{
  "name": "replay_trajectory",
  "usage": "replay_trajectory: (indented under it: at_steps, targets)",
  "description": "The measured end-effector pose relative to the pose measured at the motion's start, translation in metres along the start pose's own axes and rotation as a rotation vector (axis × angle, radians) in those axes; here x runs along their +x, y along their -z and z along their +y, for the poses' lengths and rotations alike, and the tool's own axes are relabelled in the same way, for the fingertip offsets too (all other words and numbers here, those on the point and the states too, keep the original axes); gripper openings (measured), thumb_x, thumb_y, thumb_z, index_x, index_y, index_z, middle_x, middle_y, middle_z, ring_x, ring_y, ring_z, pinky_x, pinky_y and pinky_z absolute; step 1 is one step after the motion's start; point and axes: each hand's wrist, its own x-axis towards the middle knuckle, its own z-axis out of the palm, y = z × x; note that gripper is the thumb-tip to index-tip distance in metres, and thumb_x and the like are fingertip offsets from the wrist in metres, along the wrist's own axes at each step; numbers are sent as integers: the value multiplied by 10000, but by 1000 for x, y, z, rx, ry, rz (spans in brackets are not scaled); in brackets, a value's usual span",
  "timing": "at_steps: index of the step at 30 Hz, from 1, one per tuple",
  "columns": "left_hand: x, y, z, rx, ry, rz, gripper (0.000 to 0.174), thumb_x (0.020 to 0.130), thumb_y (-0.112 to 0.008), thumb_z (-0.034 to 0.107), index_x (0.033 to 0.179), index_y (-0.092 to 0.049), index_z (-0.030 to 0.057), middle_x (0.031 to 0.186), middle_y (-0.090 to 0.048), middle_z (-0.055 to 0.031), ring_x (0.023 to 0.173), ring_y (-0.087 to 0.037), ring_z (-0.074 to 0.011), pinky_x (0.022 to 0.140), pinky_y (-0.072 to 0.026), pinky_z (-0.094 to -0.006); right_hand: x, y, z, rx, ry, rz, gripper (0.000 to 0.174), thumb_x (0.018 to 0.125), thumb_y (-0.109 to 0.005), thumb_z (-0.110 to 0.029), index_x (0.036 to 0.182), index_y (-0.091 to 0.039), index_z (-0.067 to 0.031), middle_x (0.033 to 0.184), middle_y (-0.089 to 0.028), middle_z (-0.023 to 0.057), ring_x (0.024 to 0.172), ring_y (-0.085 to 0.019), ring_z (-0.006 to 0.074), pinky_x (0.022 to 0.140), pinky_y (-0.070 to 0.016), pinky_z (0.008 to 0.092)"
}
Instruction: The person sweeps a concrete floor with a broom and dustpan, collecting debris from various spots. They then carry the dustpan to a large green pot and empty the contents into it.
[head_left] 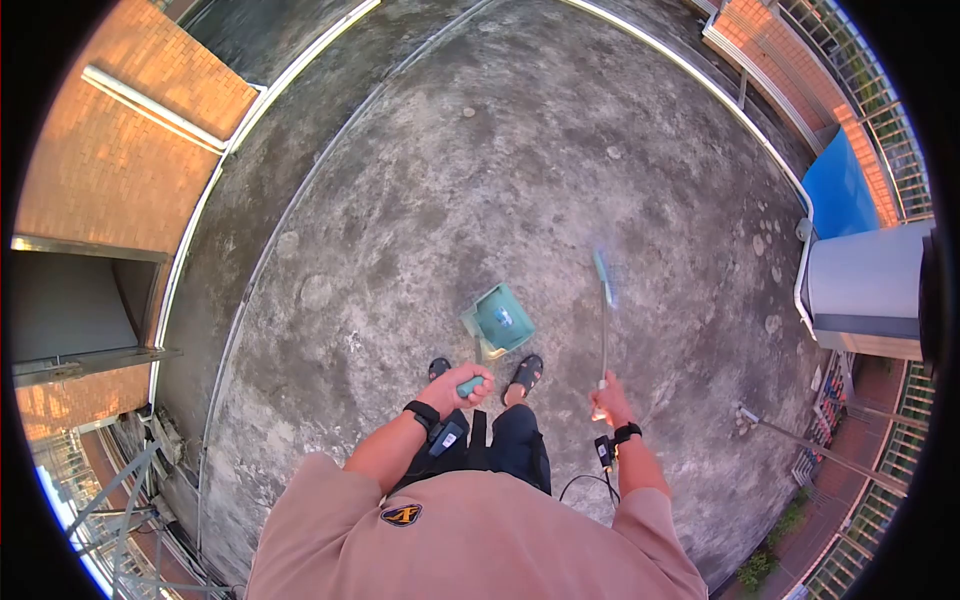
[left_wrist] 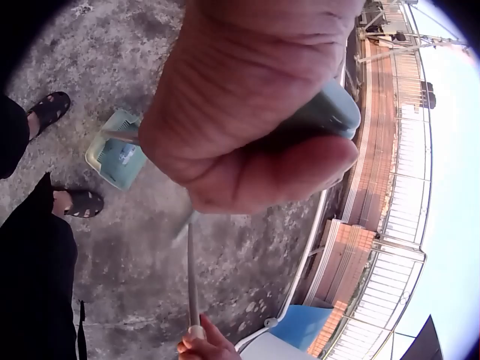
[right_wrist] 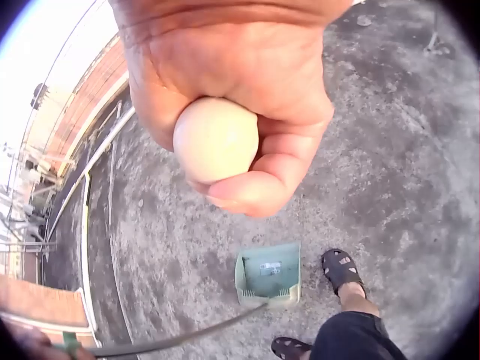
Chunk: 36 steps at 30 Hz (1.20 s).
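- The left hand [head_left: 462, 388] is closed round the green grip [head_left: 471, 386] of a long-handled dustpan [head_left: 486, 312], fingers curled about it
- The dustpan sits low, just ahead of the shoes [head_left: 528, 372], its stick running up to that hand
- Inside the pan is a small pale patch [head_left: 503, 316] with some blue (a label or a bit of litter, I cannot tell which)
- The right hand [head_left: 612, 400] grips the upper end of a broom [head_left: 604, 335]; in the right wrist view its fingers curl round a cream rounded end [right_wrist: 216, 140]
- The broom slants forward from that hand, and its light blue head [head_left: 601, 266] is well apart from the dustpan, to its right and farther from the feet
- The head is blurred, so I cannot tell whether it touches the floor [head_left: 400, 250]
- The floor is grey and blotchy, with a brick wall [head_left: 130, 150] on the left and a blue panel [head_left: 843, 188] on the right
- Both shoes are dark with holes in them, standing near the pan, and each wrist has a dark strap [head_left: 425, 411] round it
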Motion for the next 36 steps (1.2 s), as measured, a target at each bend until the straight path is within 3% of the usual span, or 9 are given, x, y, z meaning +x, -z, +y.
replay_trajectory:
  at_steps: [4, 6, 11, 15, 26, 30, 32, 34, 36]
  targets:
    - [25, -17, 9, 4, 73, 22, 159, 821, -471, 88, 676, -409, 65, 588, -438, 1, 406, -392, -41, 320, -303, -162, -36, -28, 77, -193, 166, -252, 810, 724, -520, 3, 1385, -59, -79, 691, -519, 80, 486, -497, 124, 429, -423, 279]
    - [25, -25, 11, -10, 69, 51, 164, 823, -470, 90, 673, -406, 68, 588, -437, 3, 401, -388, -39, 314, -299, -160, -84, -26, 60, -148, 27, -419, 831, 717, -541, -12, 1385, -49, -62, 734, -534, 74, 503, -503, 118, 449, -421, 260]
    - [13, -37, 13, -21, 118, 87, 191, 836, -450, 132, 657, -405, 86, 562, -396, 17, 394, -370, -45, 319, -293, -170, -92, -2, 78, 48, 87, -524, 786, 713, -544, -8, 1374, -119, -40, 702, -531, 64, 467, -493, 118, 405, -405, 262]
    - [13, -41, 7, 26, 126, 106, 213, 814, -466, 133, 614, -401, 94, 529, -409, 18, 350, -370, -46, 287, -292, -165, -105, 41, 38, 313, -52, -383, 715, 717, -524, 46, 1352, -224, -86, 588, -472, 42, 421, -481, 123, 326, -394, 285]
    - [40, -83, 31, 53, 122, 124, 197, 815, -472, 144, 640, -415, 74, 500, -391, 16, 348, -368, -53, 278, -293, -164, 31, 118, -49, 112, 256, 37, 763, 699, -512, 41, 1372, -165, -50, 560, -467, 54, 409, -485, 144, 326, -389, 317]
    - [56, -92, 47, 68, 83, 106, 191, 814, -481, 124, 644, -414, 69, 551, -419, 0, 381, -392, -56, 306, -304, -167, 63, 71, -46, 84, 133, 68, 691, 684, -492, 54, 1324, -242, -23, 606, -516, 101, 425, -507, 181, 372, -419, 325]
    - [63, -90, 60, 38, 88, 75, 185, 812, -484, 114, 647, -413, 70, 571, -428, -3, 395, -400, -56, 317, -304, -167, 53, 31, -18, -321, 234, 54, 681, 683, -489, 61, 1308, -228, -14, 629, -531, 129, 448, -523, 191, 399, -432, 331]
    - [67, -91, 73, 22, 93, 18, 167, 804, -493, 97, 659, -414, 75, 598, -440, 0, 416, -409, -56, 334, -305, -170, 22, -7, 11, -297, 167, -83, 824, 687, -515, 22, 1371, -60, -45, 742, -546, 164, 499, -540, 177, 439, -442, 322]
    - [61, -94, 82, 50, 38, 25, 161, 802, -494, 92, 663, -414, 75, 594, -437, 2, 418, -408, -57, 335, -306, -172, -13, -32, 30, -245, 121, -210, 834, 706, -514, 14, 1381, -27, -49, 818, -551, 165, 504, -542, 176, 450, -447, 312]
